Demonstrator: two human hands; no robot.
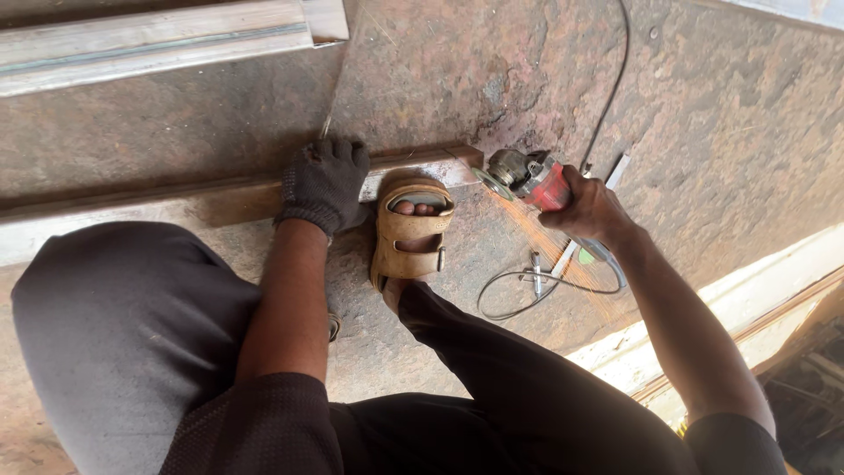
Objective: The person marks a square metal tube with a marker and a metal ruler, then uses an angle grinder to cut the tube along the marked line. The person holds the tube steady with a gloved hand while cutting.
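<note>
The floor [703, 114] is a rough, rust-brown metal plate, pitted and stained with darker patches. Directly on it lies a long rusty steel bar [220, 200], running from the left edge to about the middle, with a tan leather sandal [409, 233] set partly on its right end. A second, paler steel section [158, 40] lies along the top left. A black power cable [607, 88] trails across the plate and loops near a small metal key [536, 273].

Bright, even daylight; soft shadow beneath the metal bar [237, 198] — image sharp near it; slight wide-angle stretching toward the edges.
</note>
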